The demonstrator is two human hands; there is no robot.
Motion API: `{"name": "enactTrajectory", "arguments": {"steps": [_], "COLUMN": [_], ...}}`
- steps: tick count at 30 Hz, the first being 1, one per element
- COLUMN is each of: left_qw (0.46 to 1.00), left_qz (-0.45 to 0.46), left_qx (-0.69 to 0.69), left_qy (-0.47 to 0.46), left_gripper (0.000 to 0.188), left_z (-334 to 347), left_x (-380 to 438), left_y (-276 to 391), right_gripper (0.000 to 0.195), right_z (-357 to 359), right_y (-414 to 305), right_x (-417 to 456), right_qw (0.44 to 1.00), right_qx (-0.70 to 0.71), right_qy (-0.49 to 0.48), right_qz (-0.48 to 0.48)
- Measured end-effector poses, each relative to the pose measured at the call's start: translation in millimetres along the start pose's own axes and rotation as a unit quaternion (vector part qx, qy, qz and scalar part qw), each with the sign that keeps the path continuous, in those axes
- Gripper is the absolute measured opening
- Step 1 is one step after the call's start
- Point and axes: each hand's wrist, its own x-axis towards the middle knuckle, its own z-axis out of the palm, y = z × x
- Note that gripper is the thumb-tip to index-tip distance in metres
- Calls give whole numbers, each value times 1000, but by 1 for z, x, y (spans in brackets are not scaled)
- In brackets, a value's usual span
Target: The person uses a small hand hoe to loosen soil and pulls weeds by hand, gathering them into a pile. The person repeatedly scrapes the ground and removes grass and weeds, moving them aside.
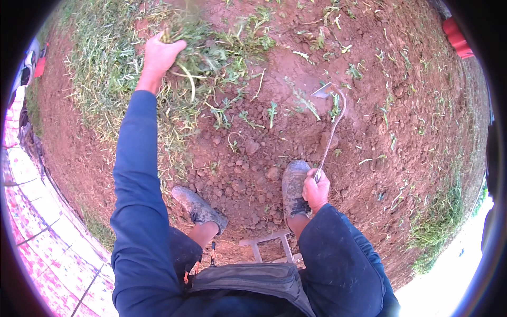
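Observation:
My left hand is at the upper left, its fingers closed around the stem ends of a bunch of leafy green plants. The leaves spread to the right of the hand and look blurred. Around it lies a wide heap of cut greens. My right hand grips the handle of a hand hoe beside my right shoe. The hoe has a thin curved metal neck, and its flat blade rests on or just above the reddish soil.
My shoes stand on cloddy soil. A metal frame is between my legs, under a dark waist bag. More greens lie at right. Red objects show at both edges; pink-and-white paving or sheeting is lower left.

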Motion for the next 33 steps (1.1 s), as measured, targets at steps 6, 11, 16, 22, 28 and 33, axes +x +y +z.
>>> {"name": "enactTrajectory", "arguments": {"steps": [6, 11, 16, 22, 28, 33], "left_qw": [978, 931, 882, 836, 877, 866], "left_qz": [22, 126, 195, 157, 90, 43], "left_qx": [189, 313, 361, 404, 287, 243], "left_qy": [-86, -138, -233, -337, -376, -434], "left_gripper": [32, 47, 54, 73, 78, 74], "left_z": [-31, 14, 95, 130, 136, 140], "left_x": [-51, -45, -2, 12, 28, 21], "left_y": [13, 44, 55, 60, 56, 62], "right_gripper": [19, 19, 18, 19, 18, 19], "right_z": [-8, -4, -4, -5, -3, -5], "right_y": [3, 1, 3, -1, -2, -1], "right_x": [2, 0, 2, -2, -1, 0], "right_qw": [1000, 1000, 1000, 1000, 1000, 1000], "right_qx": [5, -4, 1, -13, -20, -6], "right_qy": [9, 7, -6, 3, -2, -2], "right_qz": [-18, -22, -16, -16, -18, -18]}}
